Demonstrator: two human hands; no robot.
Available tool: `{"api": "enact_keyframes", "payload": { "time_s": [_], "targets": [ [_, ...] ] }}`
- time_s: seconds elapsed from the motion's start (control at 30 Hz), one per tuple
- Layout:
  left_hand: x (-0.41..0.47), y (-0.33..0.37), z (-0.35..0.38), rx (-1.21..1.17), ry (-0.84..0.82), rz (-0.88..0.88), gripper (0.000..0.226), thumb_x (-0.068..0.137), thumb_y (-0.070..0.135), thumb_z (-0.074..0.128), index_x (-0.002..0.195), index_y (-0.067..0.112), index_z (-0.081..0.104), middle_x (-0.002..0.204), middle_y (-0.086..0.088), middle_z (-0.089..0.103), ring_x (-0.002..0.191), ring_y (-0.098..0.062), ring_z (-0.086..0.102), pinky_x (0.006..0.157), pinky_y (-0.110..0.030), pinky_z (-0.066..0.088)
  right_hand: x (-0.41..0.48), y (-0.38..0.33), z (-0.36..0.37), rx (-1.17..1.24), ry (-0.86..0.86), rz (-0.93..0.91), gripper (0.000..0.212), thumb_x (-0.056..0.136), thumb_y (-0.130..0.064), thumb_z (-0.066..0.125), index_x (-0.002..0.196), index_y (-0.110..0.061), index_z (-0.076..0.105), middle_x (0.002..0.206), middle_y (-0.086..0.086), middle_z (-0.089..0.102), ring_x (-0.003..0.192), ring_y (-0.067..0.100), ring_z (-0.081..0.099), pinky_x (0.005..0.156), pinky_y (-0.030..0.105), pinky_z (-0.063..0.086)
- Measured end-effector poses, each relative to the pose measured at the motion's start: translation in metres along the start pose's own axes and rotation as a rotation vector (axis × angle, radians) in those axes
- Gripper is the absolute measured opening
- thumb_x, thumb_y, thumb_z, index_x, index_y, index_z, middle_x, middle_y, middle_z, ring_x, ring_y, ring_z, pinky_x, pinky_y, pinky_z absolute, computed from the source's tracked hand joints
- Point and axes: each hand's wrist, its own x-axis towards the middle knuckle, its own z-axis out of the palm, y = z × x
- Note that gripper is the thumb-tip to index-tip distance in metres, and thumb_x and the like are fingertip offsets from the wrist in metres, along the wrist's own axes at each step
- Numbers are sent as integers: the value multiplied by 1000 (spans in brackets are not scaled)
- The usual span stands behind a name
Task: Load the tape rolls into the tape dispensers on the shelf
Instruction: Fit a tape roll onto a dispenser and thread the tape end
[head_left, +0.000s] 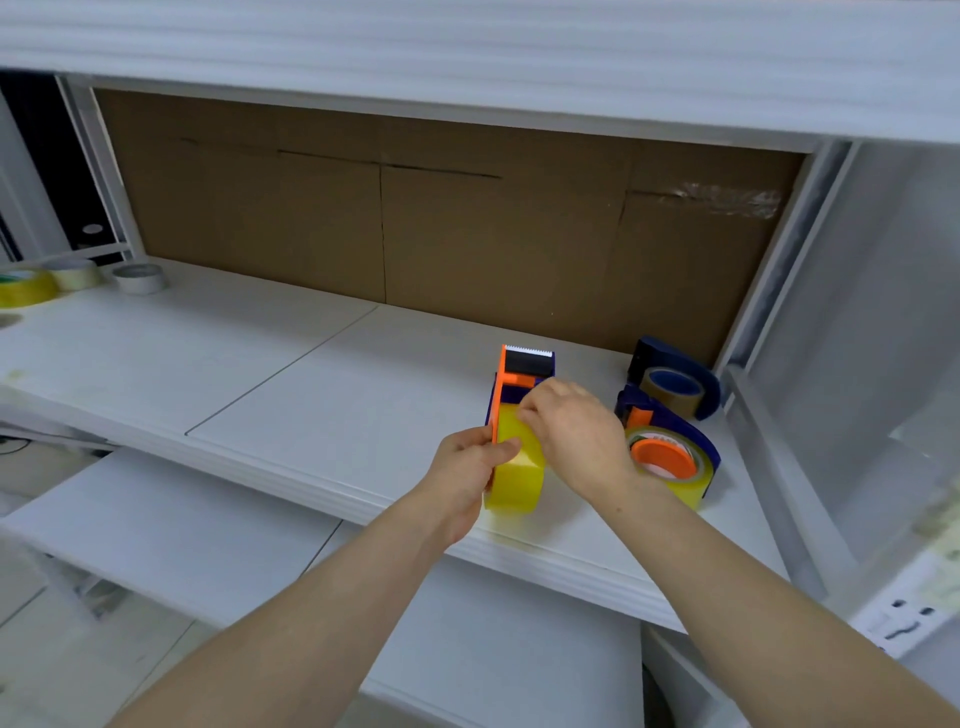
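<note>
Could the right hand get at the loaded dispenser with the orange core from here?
Probably yes. That dispenser lies on the shelf just beside the right hand, with nothing between them, though the hand is busy pinching at the yellow roll.

Yellow tape roll (517, 480) — orange-and-navy dispenser (511, 376); white shelf (311, 374) — brown cardboard backing (363, 218).

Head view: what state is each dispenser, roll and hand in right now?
left hand: grips the orange dispenser.
right hand: pinches the yellow roll at its top.
orange dispenser: upright, carrying the yellow roll.
front blue dispenser: on its side, loaded with a yellowish roll.
rear blue dispenser: on its side, holding a brown roll.
spare rolls: three, lying flat at far left, unloaded.
</note>
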Motion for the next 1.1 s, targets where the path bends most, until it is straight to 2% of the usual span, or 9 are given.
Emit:
{"api": "enact_keyframes", "payload": {
  "time_s": [0.13, 0.3, 0.47, 0.63, 0.73, 0.87, 0.93, 1.0, 1.1],
  "targets": [
    [2, -1, 0, 33, 45, -11, 33, 86, 9, 63, 118, 5, 60, 105, -10, 66, 79, -15, 61, 61, -21, 43, 2, 0, -2, -52, -20, 32, 23, 97, -16, 44, 118, -15, 53, 121, 4, 56, 110, 20, 54, 79, 30, 48],
    [6, -4, -2, 55, 57, -27, 47, 80, 13, 71, 124, 8, 55, 116, -9, 65, 99, -21, 60, 72, -26, 44, 3, 1, -9, 3, 11, 128, 25, 99, -23, 41, 119, -15, 53, 119, 5, 59, 104, 25, 61, 77, 34, 50],
    [7, -1, -2, 99, 30, -6, 35, 75, -3, 70, 107, 9, 62, 104, -8, 68, 98, -25, 61, 81, -30, 48, 3, 0, -12, 143, 19, 194, 29, 100, -30, 36, 116, -15, 55, 117, 5, 59, 102, 24, 60, 76, 34, 47],
    [8, 1, 3, 58, 25, -65, 21, 83, 13, 67, 104, 13, 63, 111, -9, 69, 107, -28, 63, 101, -44, 46, 2, -5, -4, 367, 8, 226, 24, 99, -24, 39, 112, -12, 56, 115, 4, 56, 100, 18, 54, 72, 24, 36],
    [12, 3, 3, 19, 53, -91, 36, 82, 9, 68, 116, 9, 53, 115, -10, 66, 107, -28, 62, 96, -44, 49, 2, -6, 1, 475, 30, 232, 22, 98, -22, 42, 109, -11, 58, 113, 5, 56, 94, 11, 48, 74, 21, 35],
    [14, 1, -2, 18, 47, -77, 46, 77, 6, 73, 120, 2, 55, 112, -12, 68, 100, -28, 65, 69, -31, 51, 0, -4, 4, 578, 28, 315, 19, 97, -22, 45, 107, -12, 59, 111, 4, 55, 95, 10, 48, 70, 17, 36],
    [14, 0, -2, 20, 62, -59, 45, 74, 3, 75, 116, 4, 59, 111, -12, 69, 99, -27, 65, 72, -31, 52, 0, -4, 5, 599, -7, 377, 19, 99, -24, 42, 106, -13, 57, 107, 3, 56, 92, 11, 49, 66, 18, 37],
    [13, 0, 1, 36, 82, -29, 43, 71, 0, 77, 110, 8, 61, 107, -9, 69, 96, -25, 65, 73, -30, 52, -1, -5, 6, 726, -50, 495, 19, 100, -25, 38, 105, -15, 54, 104, 3, 55, 94, 14, 51, 74, 23, 43],
    [14, 1, 5, 92, 89, 10, 48, 72, 2, 77, 116, 10, 58, 109, -6, 68, 98, -23, 64, 73, -29, 52, 1, -7, 7, 1005, -76, 729, 28, 100, -25, 40, 123, -14, 51, 118, 7, 55, 111, 24, 53, 97, 40, 48]
  ]
}}
